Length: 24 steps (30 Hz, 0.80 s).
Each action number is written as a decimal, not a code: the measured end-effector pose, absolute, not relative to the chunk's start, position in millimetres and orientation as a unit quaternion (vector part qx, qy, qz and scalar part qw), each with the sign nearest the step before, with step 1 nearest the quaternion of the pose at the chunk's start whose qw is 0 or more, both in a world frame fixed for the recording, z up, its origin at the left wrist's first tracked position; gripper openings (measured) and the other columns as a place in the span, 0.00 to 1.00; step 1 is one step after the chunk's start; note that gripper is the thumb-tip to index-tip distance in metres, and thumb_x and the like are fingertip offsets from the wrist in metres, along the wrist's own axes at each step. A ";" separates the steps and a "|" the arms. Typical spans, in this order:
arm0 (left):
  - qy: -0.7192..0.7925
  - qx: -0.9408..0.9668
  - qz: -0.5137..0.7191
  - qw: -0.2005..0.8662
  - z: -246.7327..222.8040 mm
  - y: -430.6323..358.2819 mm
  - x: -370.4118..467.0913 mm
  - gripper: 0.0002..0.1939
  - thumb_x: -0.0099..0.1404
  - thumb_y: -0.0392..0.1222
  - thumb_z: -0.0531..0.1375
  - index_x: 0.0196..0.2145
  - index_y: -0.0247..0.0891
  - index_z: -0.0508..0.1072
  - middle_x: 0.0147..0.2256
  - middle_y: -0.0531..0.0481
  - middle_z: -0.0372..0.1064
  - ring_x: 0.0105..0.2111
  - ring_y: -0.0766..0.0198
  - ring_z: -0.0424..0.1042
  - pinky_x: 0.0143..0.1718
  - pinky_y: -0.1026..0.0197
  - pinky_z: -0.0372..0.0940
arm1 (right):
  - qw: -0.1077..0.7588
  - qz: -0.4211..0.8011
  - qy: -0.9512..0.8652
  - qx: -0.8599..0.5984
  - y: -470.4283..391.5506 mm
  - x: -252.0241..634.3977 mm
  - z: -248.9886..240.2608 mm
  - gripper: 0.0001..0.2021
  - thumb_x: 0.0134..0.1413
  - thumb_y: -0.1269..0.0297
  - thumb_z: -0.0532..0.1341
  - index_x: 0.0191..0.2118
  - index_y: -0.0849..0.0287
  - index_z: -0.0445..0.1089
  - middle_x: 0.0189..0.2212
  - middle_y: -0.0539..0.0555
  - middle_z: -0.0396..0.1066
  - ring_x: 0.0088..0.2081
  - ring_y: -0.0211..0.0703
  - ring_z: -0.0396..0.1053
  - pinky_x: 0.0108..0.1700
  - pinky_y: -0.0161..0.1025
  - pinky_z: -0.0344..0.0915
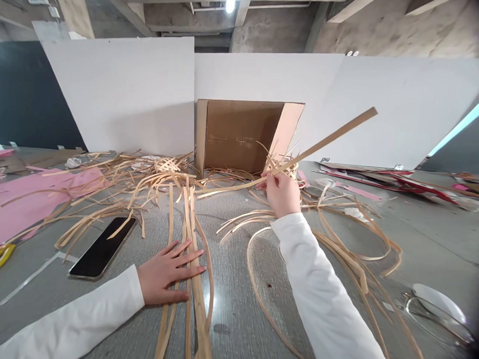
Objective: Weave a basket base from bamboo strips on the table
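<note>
Strips lie on the floor beneath the splayed left hand; the right hand pinches a slat, apparently positioning it, the next move likely needing steady alignment.

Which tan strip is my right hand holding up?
The long strip slanting up in front of the white panel; the strips under your left hand lie along the grey surface.

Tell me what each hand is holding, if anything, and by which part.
The right hand pinches a long strip partway along its length; the left hand lies flat on several strips, gripping none.
</note>
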State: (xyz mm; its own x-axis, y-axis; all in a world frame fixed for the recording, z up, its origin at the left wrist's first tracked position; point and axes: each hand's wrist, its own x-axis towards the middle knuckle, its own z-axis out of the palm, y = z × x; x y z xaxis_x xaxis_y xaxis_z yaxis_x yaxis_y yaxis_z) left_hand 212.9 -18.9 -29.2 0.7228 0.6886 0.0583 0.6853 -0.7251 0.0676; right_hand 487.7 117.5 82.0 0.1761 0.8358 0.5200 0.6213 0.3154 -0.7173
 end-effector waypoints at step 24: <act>0.375 0.925 0.045 0.031 -29.4 -19.1 213.6 0.30 0.62 0.63 0.45 0.60 0.58 0.47 0.62 0.57 0.39 0.61 0.46 0.36 0.57 0.39 0.40 | 0.498 0.134 -0.695 -0.501 116.0 488.1 85.8 0.10 0.54 0.69 0.49 0.30 0.59 0.66 0.20 0.50 0.71 0.28 0.42 0.71 0.36 0.38 0.64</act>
State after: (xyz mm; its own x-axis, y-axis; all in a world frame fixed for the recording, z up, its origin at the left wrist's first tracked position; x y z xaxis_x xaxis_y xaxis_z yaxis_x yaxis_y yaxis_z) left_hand 213.6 -19.1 -29.4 0.7147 0.6969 0.0600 0.6913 -0.7168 0.0914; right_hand 488.1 116.0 85.8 -0.0015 0.8306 0.5569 0.5629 0.4610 -0.6860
